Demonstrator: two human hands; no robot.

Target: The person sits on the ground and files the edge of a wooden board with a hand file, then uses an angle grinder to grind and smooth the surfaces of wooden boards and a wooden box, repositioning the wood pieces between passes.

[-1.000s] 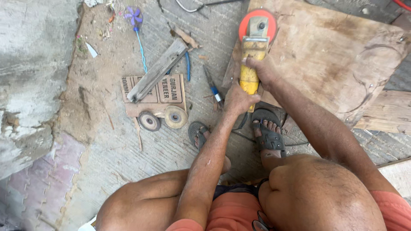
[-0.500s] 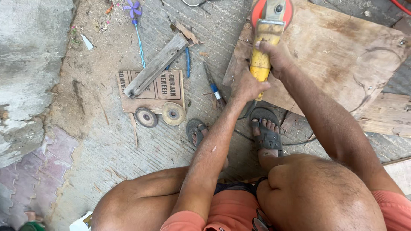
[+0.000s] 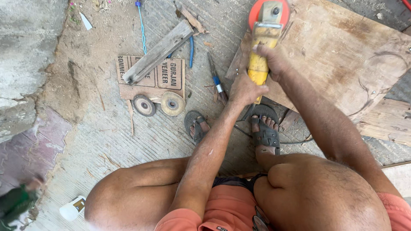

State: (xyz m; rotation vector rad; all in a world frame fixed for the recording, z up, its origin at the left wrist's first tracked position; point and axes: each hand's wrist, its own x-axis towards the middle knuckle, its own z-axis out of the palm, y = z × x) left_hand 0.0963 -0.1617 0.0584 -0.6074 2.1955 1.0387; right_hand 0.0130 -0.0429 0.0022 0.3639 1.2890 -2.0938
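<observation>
I squat over a yellow angle grinder (image 3: 259,64) with an orange guard (image 3: 257,13) at its head. My left hand (image 3: 245,89) grips the rear of its yellow body. My right hand (image 3: 274,62) wraps the body from the right side, just behind the grey head. The grinder's head rests at the near-left edge of a large worn plywood board (image 3: 342,55) lying on the concrete floor. My feet in dark sandals (image 3: 265,132) are planted just below the board.
Left of the grinder lie a blue-handled screwdriver (image 3: 216,81), a grey wood offcut (image 3: 158,52) on a small plywood piece (image 3: 171,77), two grinding discs (image 3: 144,105) (image 3: 173,103), and a blue tool (image 3: 141,21). A concrete ledge (image 3: 25,64) rises at the left.
The view has shifted, so the grinder and board sit higher in frame. Both hands keep their grip on the grinder at the board's edge.
</observation>
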